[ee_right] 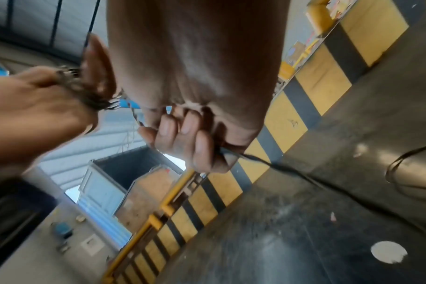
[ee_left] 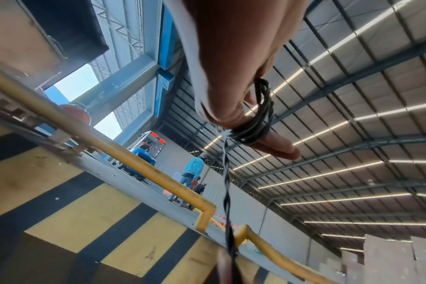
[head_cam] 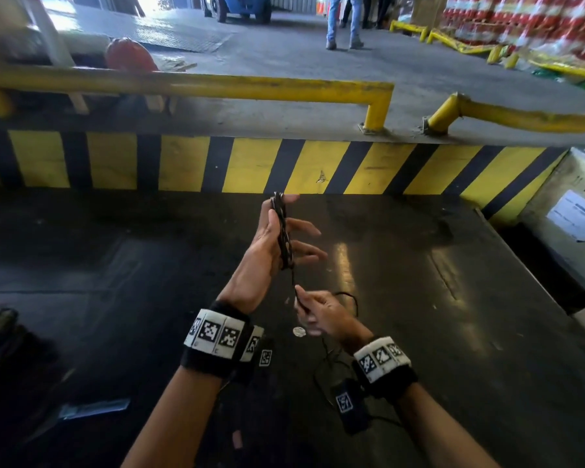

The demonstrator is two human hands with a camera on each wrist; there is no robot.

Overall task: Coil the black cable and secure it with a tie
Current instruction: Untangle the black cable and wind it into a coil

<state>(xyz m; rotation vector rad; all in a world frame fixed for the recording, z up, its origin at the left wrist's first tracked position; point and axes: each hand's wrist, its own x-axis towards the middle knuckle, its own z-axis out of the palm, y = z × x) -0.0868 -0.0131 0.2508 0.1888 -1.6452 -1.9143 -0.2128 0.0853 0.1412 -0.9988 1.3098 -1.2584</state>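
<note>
My left hand (head_cam: 272,243) is raised on edge over the dark surface, its fingers (head_cam: 309,228) straight. The black cable (head_cam: 283,231) is wound in several loops around this hand; in the left wrist view the coil (ee_left: 258,121) circles the straight fingers (ee_left: 280,148). A twisted strand (ee_left: 227,192) drops from the coil to my right hand (head_cam: 318,314), just below. The right hand's fingers (ee_right: 182,138) are curled round the cable. From that fist the loose cable (ee_right: 268,163) trails out and loops over the surface (head_cam: 350,298).
A yellow-and-black striped kerb (head_cam: 250,163) and yellow guard rails (head_cam: 217,86) stand behind the dark glossy surface (head_cam: 436,298). A white round spot (head_cam: 298,331) lies near my right hand. People (head_cam: 343,21) stand far back by a blue vehicle (head_cam: 240,6).
</note>
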